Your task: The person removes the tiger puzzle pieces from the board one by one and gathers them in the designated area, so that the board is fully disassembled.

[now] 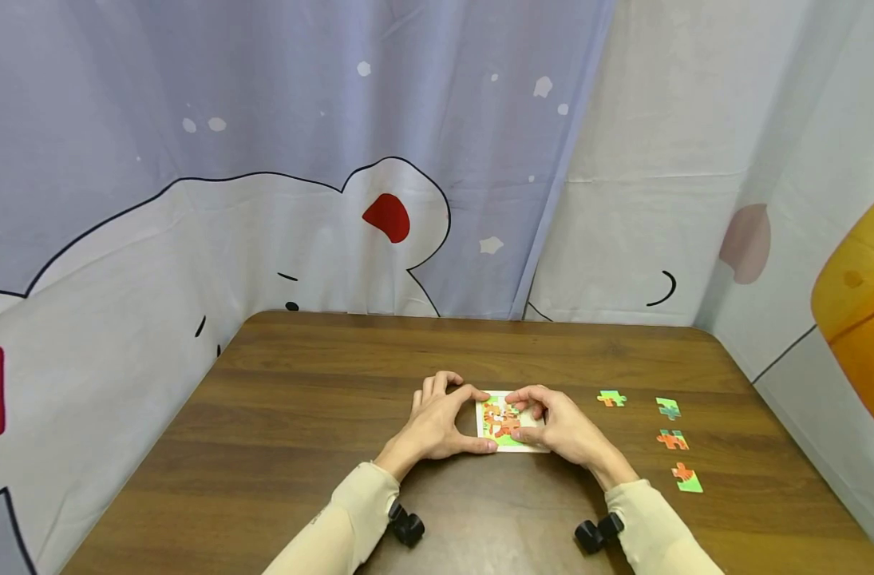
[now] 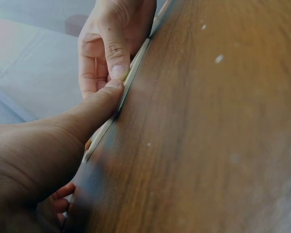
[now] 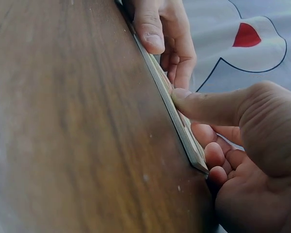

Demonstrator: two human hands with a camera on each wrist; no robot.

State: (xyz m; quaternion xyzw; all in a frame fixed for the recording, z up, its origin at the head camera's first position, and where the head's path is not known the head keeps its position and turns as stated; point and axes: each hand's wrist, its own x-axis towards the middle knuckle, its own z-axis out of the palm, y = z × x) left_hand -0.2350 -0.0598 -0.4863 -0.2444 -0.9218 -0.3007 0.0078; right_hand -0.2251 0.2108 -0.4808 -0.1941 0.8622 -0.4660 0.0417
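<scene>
A small square puzzle tray (image 1: 539, 448) with a pale rim lies flat on the table, its left and middle parts filled with orange, green and white pieces. My left hand (image 1: 434, 422) grips it from the left, thumb at the near edge and index finger at the far edge. From the right, my right hand (image 1: 566, 427) curls thumb and index finger about a puzzle piece (image 1: 510, 426) at the right side of the joined picture. The right thumb (image 3: 203, 104) bears down on the tray's surface in the right wrist view. Fingers partly hide the pieces.
To the right lie several loose puzzle pieces: one (image 1: 612, 398) near the tray, then a green one (image 1: 668, 408), an orange one (image 1: 672, 440) and an orange-green one (image 1: 687, 477) in a column. The wooden table (image 1: 300, 447) meets printed curtains (image 1: 300, 231) behind.
</scene>
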